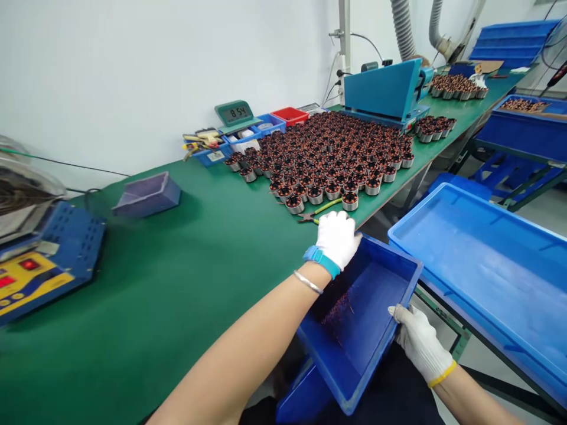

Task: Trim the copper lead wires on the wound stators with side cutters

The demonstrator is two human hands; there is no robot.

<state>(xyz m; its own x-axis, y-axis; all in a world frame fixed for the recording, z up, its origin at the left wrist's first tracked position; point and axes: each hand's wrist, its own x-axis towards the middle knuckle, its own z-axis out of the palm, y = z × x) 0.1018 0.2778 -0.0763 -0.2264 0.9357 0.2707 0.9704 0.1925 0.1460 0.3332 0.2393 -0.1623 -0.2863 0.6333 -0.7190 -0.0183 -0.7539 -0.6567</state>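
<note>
My left hand (337, 237), in a white glove with a blue wrist strap, is closed on the far left rim of a dark blue plastic bin (376, 307). The fingertips are partly hidden from me. On the near right side, my gloved right hand (420, 342) grips the same rim, thumb on top. Tilted over my lap, the bin holds a scatter of fine copper-coloured wire scraps (339, 308). Just beyond my left hand, green-handled cutting pliers (310, 216) lie on the green bench, beside many wound motor stators (328, 159).
A light blue tray (487, 277) stands on a rack at right. Below the held bin is another blue bin (305, 395). The green bench (177, 283) carries a purple bin (148, 195), a blue-yellow device (48, 260), a digital clock (234, 112) and a teal machine (383, 91).
</note>
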